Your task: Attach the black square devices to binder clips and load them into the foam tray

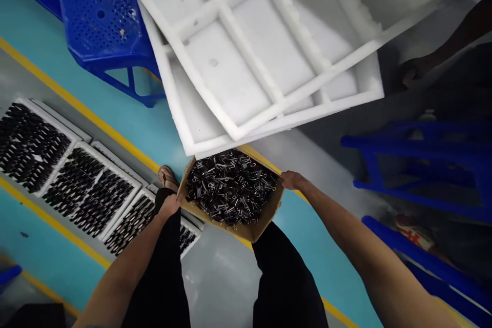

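Note:
Between my two hands is an open cardboard box (246, 230) heaped with black binder clips (232, 184), their silver wire handles pointing every way. My left hand (169, 207) is closed on the box's left edge. At the opposite edge, my right hand (292, 180) grips near the upper right corner. The far side of the box is partly hidden under the corner of stacked white foam trays (246, 82), which are divided into compartments. I cannot tell whether box and trays touch.
A blue plastic stool (102, 15) stands at upper left. White trays of dark parts in rows (90, 189) lie on the floor at left. Blue stools or chairs (418, 164) are at right. Another person's hand (413, 70) shows in the shade there.

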A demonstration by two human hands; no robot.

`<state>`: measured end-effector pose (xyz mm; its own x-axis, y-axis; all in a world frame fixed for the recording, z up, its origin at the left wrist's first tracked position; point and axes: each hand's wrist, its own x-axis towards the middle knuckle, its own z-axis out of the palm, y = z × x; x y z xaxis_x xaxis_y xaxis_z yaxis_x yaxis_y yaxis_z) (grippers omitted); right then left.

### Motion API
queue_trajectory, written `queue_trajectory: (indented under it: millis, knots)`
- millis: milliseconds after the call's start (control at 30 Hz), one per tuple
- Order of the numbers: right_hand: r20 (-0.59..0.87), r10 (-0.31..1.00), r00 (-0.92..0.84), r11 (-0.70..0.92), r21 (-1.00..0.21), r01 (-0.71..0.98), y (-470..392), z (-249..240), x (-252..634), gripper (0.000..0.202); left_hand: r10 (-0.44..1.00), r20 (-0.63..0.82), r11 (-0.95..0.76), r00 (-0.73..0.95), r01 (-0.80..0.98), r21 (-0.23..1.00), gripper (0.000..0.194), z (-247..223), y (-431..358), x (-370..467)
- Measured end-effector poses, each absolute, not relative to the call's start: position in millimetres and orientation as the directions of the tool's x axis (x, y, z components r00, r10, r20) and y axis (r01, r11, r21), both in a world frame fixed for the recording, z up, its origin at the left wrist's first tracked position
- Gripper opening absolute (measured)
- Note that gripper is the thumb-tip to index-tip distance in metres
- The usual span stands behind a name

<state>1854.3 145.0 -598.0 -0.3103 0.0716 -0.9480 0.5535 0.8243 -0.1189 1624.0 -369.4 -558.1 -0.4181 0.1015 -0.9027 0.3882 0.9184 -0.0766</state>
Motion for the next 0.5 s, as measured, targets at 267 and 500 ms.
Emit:
queue_trajectory:
  millis: [267, 500]
  knots:
    - [-0.906, 0.304, -0.295, 0.640, -0.036, 0.768, 83.6, -570.7, 1881.9, 0.061, -0.075, -0.923, 0.908, -0.377, 0.358, -0.220, 0.040, -537.4, -399.1, 1652.3]
    - [-0.960, 0.266, -0.089, 0.503, 0.060, 0.862, 9.2, -558.5, 1936.1, 0.042, 0.001, -0.931, 0.877, -0.365, 0.447, -0.174, 0.052, -567.2, -353.9, 1574.0]
